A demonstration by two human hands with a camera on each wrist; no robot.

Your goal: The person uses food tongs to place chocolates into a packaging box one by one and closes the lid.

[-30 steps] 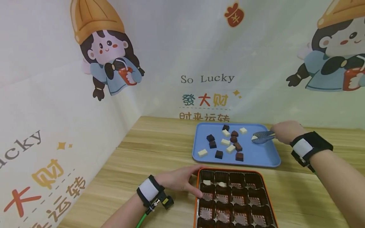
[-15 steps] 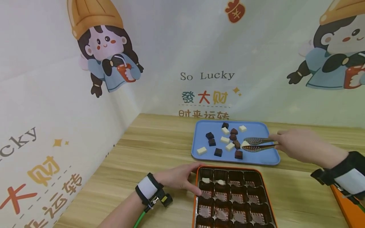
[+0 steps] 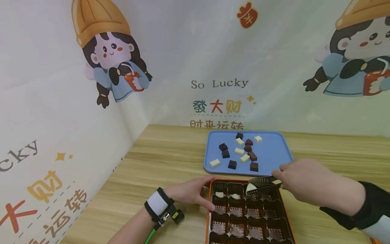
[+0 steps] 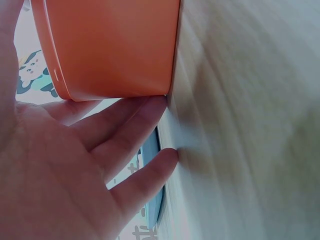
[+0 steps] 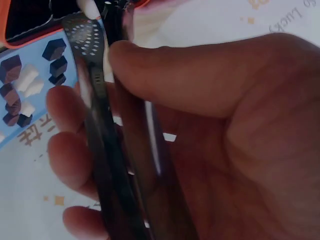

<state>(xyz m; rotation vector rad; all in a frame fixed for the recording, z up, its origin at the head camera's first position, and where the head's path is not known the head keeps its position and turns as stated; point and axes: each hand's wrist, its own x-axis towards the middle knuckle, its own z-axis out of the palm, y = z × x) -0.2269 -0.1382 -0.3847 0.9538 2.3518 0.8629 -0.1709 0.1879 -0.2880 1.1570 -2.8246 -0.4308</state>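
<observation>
My right hand [image 3: 313,186] grips a pair of perforated metal tongs [image 5: 95,47]. Their tips pinch a white chocolate [image 3: 251,188] over the back row of a chocolate box [image 3: 209,220], around its third compartment. The box has an orange rim and a dark divided insert. White pieces [image 3: 219,194] sit in its first two back compartments. At the box's back left corner, my left hand [image 3: 190,193] holds it, thumb on the left rim. In the left wrist view, its fingertips [image 4: 157,106] touch the orange wall [image 4: 115,50].
Behind the box lies a blue tray [image 3: 274,149] with several dark, brown and white chocolates [image 3: 239,151] scattered on it. A printed cloth [image 3: 170,67] rises along the back and left of the wooden table [image 3: 137,166]. An orange edge [image 3: 374,241] shows at bottom right.
The tongs have carried the white chocolate from the tray's right part, leftward and then toward me, over the box's back row. My left hand has stayed at the box's corner.
</observation>
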